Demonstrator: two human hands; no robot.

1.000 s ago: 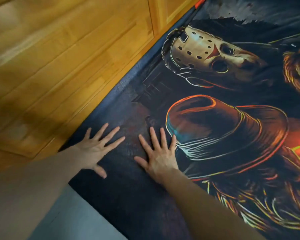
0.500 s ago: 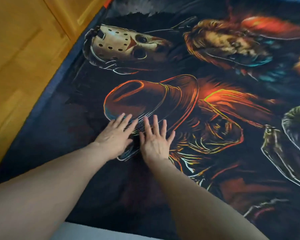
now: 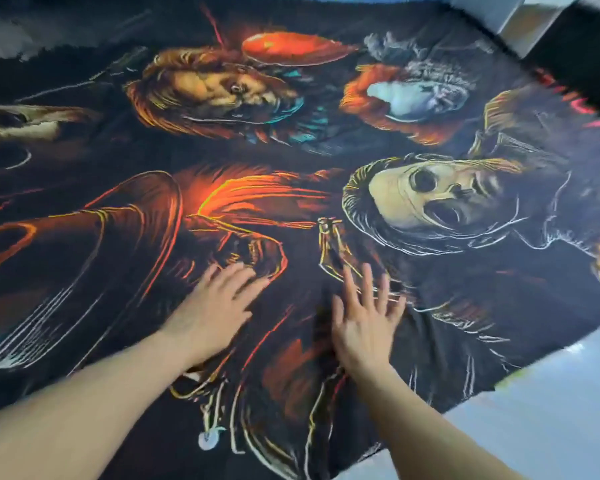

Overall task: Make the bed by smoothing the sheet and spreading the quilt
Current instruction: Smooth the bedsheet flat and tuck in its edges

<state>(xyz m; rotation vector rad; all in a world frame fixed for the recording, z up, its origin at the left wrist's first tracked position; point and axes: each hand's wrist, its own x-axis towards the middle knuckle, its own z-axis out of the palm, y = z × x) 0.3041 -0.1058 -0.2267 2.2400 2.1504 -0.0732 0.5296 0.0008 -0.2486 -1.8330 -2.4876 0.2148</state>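
Motion blur softens the fingers of the left hand and right hand. The quilt runs past the left and top edges; both forearms are cut off below.

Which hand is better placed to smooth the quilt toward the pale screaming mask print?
Probably the right hand: it lies flat on the quilt just below the mask print; the left hand is farther away.
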